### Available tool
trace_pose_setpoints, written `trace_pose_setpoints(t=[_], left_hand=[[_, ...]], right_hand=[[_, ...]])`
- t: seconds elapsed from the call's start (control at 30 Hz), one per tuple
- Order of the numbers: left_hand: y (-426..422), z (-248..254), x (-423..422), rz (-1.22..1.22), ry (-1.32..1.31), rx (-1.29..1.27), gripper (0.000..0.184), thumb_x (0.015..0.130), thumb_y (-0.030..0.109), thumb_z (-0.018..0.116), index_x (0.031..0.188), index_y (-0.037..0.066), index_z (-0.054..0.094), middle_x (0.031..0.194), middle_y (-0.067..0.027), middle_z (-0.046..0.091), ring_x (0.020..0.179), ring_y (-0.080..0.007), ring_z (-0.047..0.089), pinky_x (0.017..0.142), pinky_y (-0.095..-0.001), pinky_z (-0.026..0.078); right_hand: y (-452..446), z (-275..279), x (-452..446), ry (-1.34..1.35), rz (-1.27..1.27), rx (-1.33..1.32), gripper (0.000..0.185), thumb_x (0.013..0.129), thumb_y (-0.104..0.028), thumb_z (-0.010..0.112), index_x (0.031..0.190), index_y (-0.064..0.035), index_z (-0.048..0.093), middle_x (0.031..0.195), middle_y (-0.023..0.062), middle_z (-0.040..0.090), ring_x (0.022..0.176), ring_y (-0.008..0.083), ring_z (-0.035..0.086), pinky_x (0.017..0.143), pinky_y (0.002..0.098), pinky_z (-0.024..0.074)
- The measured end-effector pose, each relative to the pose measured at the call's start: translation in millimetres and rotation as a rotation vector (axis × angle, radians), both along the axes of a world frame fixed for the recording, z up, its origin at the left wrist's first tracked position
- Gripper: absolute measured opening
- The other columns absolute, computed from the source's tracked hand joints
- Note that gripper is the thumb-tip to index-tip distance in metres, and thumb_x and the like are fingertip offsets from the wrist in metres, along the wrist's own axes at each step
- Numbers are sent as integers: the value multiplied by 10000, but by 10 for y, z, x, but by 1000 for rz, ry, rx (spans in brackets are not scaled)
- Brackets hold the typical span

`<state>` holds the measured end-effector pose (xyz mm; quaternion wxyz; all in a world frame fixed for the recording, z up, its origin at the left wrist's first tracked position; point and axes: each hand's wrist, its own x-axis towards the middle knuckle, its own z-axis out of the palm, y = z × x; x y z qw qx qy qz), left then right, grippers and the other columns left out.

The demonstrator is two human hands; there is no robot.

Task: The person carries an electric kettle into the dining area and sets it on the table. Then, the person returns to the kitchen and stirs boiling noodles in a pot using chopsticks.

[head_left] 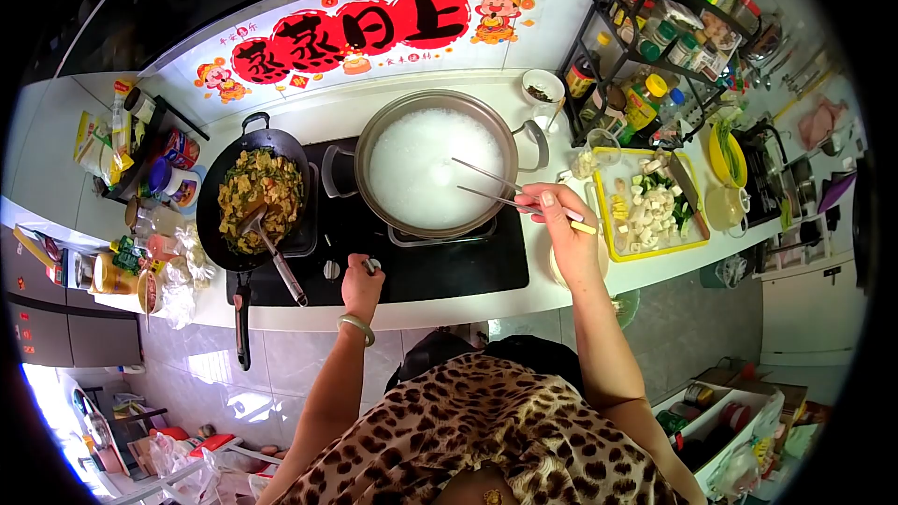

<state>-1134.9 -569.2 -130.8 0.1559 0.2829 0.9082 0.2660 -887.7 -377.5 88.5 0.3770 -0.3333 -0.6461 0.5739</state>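
Note:
My right hand (564,224) is closed around a pair of metal chopsticks (493,189), their tips over a large steel pot (363,161). White foam (435,159) covers what is in the pot. On the black cooktop (440,271), my left hand (362,282) has its fingers wrapped round a stove knob (371,266). Another knob (331,269) sits just left of it. A dark wok (211,215) stands on the left burner, filled with cooked food (262,187). A metal spatula (281,264) rests in it, its handle leaning over the wok's near rim.
Right of the pot, a yellow-edged cutting board (655,251) bears chopped pieces and a knife (687,192). A spice rack (655,47) stands behind it. A small white bowl (543,86) is at the back. Bottles and bags crowd the left counter. The wok handle (243,327) juts past the counter edge.

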Motion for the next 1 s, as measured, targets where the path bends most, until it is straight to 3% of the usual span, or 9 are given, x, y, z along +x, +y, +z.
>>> trace_pose_setpoints(t=[0.53,0.63,0.73,0.77,0.8,0.83,1.0], left_hand=[[2,2,2,4,-19,5,353,769,172,656,1058,45,497,789,-182,654,742,-358,652,647,-431,516],[-55,-109,-33,-22,30,38,372,728,143,675,1047,51,507,854,-193,650,813,-359,647,716,-425,510],[-54,-6,-5,-34,-47,111,355,693,112,686,1017,48,556,942,-159,633,882,-282,630,805,-377,490],[-61,-51,-7,-55,-27,191,336,688,81,668,1007,46,567,926,-151,637,859,-280,630,797,-377,492],[-102,-420,-163,-81,-64,311,333,692,54,648,1013,39,561,910,-151,633,836,-289,624,787,-376,491],[-125,-501,-230,-107,-61,318,323,699,48,644,1008,30,554,887,-154,628,814,-286,619,759,-371,487],[-80,-381,-182,-119,73,243,261,742,34,623,980,17,517,761,-134,579,647,-262,569,645,-379,474]], right_hand=[[-10,-7,5,19,-4,-15,253,968,-236,530,1033,-20,643,919,49,679,891,126,633,760,241,473],[0,-129,1,88,12,-35,230,963,-214,538,1027,-19,644,915,56,678,880,121,629,763,253,488],[28,-304,-1,58,25,79,282,982,-244,503,1050,2,623,931,80,670,884,151,635,800,279,503],[32,-257,30,29,41,120,261,978,-227,511,1046,0,620,933,70,667,874,146,634,786,280,511],[28,-158,42,-24,31,144,243,978,-209,509,1036,0,618,928,62,663,867,136,633,777,273,516],[23,-171,23,1,35,51,227,974,-193,518,1026,4,618,918,61,662,858,130,632,770,267,517],[-12,14,83,32,56,-13,221,972,-173,506,1033,15,606,902,55,645,871,112,606,802,250,493]])
